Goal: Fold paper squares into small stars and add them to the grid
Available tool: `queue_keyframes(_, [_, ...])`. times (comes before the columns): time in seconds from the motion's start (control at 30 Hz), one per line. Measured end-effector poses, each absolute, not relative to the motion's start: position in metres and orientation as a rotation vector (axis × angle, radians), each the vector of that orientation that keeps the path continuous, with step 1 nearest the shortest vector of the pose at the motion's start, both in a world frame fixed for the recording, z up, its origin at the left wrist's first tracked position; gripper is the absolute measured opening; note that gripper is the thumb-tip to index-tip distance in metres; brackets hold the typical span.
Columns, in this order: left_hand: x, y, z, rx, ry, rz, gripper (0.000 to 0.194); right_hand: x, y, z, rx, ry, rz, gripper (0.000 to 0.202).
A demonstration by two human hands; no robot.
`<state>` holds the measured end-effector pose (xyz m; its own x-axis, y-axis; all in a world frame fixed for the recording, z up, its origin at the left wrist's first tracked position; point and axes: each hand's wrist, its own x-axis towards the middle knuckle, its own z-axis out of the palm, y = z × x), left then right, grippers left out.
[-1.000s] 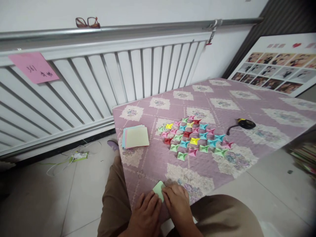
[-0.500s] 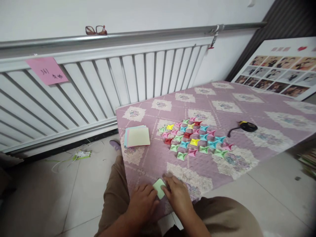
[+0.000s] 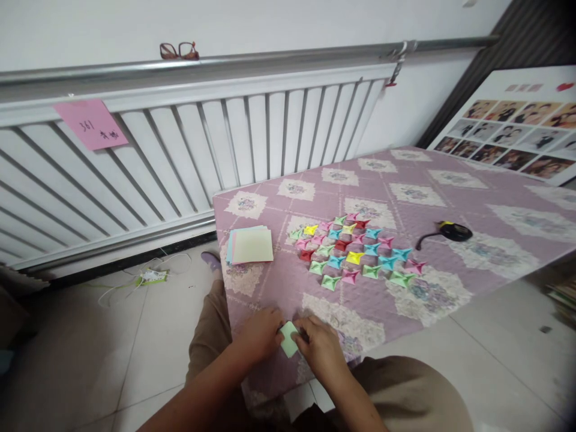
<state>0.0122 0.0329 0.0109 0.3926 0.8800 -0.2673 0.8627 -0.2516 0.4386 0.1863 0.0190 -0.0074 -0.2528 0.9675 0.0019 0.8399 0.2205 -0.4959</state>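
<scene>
Now the left hand (image 3: 265, 332) holds green paper (image 3: 288, 341) farther forward.

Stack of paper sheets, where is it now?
The paper stack lies on the table's left end, left of the folded paper pieces, in the head view.

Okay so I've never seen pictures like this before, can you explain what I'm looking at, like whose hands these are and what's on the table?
There is no machine here. A camera worn on a person's head looks forward and down, so the bare hands low in the picture are the wearer's own. All three pictures come from that camera; the last one is now.

The left hand and right hand hold a small light green paper between them, near the table's edge. On the patterned purple tablecloth lie a stack of coloured paper sheets, rows of small folded paper shapes and a black object I can't identify.
</scene>
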Motion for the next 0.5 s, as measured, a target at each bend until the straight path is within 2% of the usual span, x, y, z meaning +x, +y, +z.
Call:
queue_keyframes(0.33, [0.0114,0.0343,0.0096,2.139,1.458,0.051,0.017,0.1879,0.0211,-0.0054,-1.657,-2.207,0.584,0.009])
queue_keyframes(0.5, [0.0079,0.0388,0.0074,2.185,1.393,0.019,0.006,0.1899,0.0202,-0.0076,-1.608,-2.251,0.568,0.009])
